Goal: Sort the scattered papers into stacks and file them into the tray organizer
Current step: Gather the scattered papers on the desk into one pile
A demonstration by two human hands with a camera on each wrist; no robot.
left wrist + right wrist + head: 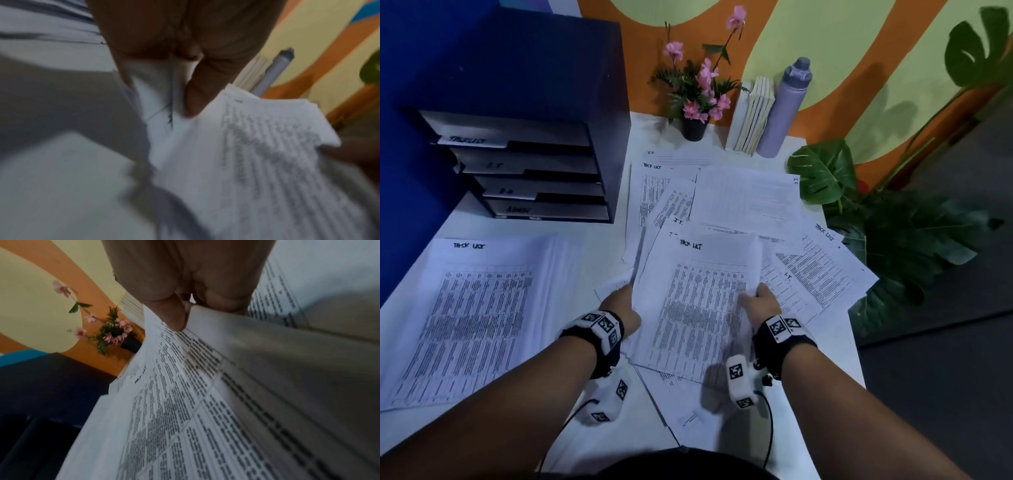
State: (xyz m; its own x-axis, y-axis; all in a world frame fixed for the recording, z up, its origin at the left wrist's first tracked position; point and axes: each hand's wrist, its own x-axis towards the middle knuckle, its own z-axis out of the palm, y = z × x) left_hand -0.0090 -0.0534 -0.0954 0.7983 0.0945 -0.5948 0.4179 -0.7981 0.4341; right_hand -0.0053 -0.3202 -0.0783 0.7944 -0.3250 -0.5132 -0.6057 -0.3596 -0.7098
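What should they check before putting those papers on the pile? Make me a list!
1. Left hand grips the held papers at their left edge: ok.
2. Right hand pinches their right edge: ok.
3. Top sheet reads "Task List", same as the pile on the left: ok.
4. Every held sheet has that heading: cannot tell, lower sheets are hidden.
5. Held sheets squared up: not ok, edges look fanned.
6. Scattered papers all sorted: not ok, many still lie loose.

White sheets, dark organizer, bright wall

White printed paper sheets (702, 301) carry black table text; navy tray organizer (534, 113); orange-and-green wall (825, 51); pink flowers (702, 78).
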